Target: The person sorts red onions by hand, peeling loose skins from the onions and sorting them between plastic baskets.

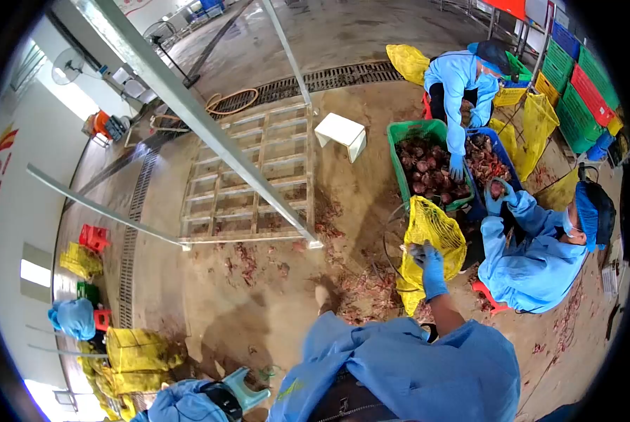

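Observation:
My right hand (429, 264), in a blue glove, is closed on the yellow mesh bag (438, 235) at its front edge. The bag hangs beside the near end of a green crate (399, 169) of dark red onions (427, 172). A thin dark hoop shows at the bag's left side. My left hand (327, 292) is low at the left of my body, in front of my blue gown; it is blurred and its fingers cannot be made out.
Two co-workers in blue gowns (533, 267) sit around the green crate and a blue crate (508, 158). A white stool (341, 132) and wooden pallet (259, 176) stand ahead. Stacked crates (586, 95) are at right, yellow sacks (136, 359) at lower left.

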`<action>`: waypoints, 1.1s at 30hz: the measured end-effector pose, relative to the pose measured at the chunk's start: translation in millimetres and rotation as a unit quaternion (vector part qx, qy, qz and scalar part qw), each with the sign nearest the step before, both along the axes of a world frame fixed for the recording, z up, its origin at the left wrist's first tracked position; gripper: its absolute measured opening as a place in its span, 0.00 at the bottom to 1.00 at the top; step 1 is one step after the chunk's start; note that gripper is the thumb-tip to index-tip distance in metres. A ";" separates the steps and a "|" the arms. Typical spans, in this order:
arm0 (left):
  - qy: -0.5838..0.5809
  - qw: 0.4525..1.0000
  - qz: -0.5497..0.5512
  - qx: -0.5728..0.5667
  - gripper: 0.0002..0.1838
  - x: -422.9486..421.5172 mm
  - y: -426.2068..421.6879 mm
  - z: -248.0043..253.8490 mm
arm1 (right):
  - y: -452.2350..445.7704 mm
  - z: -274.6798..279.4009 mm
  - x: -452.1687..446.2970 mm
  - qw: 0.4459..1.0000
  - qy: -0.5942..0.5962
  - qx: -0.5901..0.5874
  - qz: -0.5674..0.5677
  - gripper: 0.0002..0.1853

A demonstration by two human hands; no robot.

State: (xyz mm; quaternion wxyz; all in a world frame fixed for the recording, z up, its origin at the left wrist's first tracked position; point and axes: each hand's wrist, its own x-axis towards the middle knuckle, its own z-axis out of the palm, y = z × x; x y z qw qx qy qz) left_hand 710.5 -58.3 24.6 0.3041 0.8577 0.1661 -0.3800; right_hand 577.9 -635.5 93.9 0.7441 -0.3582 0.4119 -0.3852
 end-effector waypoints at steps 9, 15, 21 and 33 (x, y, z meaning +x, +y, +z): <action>0.046 0.961 -0.016 -0.273 0.22 238.8 -175.8 -29.9 | -13.6 17.2 46.7 0.990 0.059 -0.006 -0.127 0.17; 0.079 0.884 -0.269 -0.374 0.25 265.6 -449.9 91.6 | -24.6 29.4 57.6 0.973 0.086 -0.035 -0.212 0.18; 0.098 0.828 -0.372 -0.407 0.26 270.0 -617.0 69.6 | -87.3 -9.5 53.1 0.942 0.098 -0.036 -0.319 0.18; 0.137 0.917 -0.339 -0.161 0.24 431.8 -717.0 43.8 | -174.1 -33.9 59.5 0.868 0.092 -0.021 -0.487 0.18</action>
